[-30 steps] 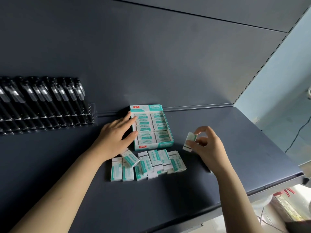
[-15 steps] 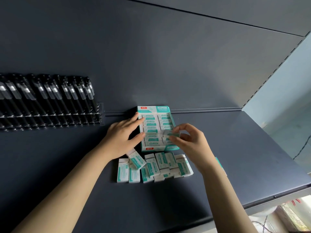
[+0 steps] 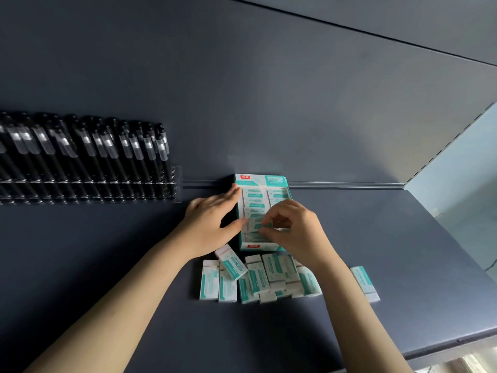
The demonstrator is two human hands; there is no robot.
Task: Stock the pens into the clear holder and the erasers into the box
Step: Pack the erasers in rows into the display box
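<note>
Box (image 3: 262,179): straight-fingered left hand (image 3: 212,224) is bracing its wall steady while right hand (image 3: 295,230) is pinching one eraser (image 3: 254,224) into place.

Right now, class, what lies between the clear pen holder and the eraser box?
Head view: only the left hand, resting against the box at its left wall; otherwise the shelf there is bare.

Box (image 3: 258,180): red logo patch (image 3: 245,177) on the back flap, left corner; characters too small to read. Second red patch (image 3: 253,246) on the box's front wall, likewise unreadable. Teal panel (image 3: 275,180) right of the first patch carries pale print, blurred. Erasers (image 3: 209,282) in front of the box: teal printed sleeves, illegible. Pens (image 3: 88,142) left of the box: pale bands, no text resolvable.
</note>
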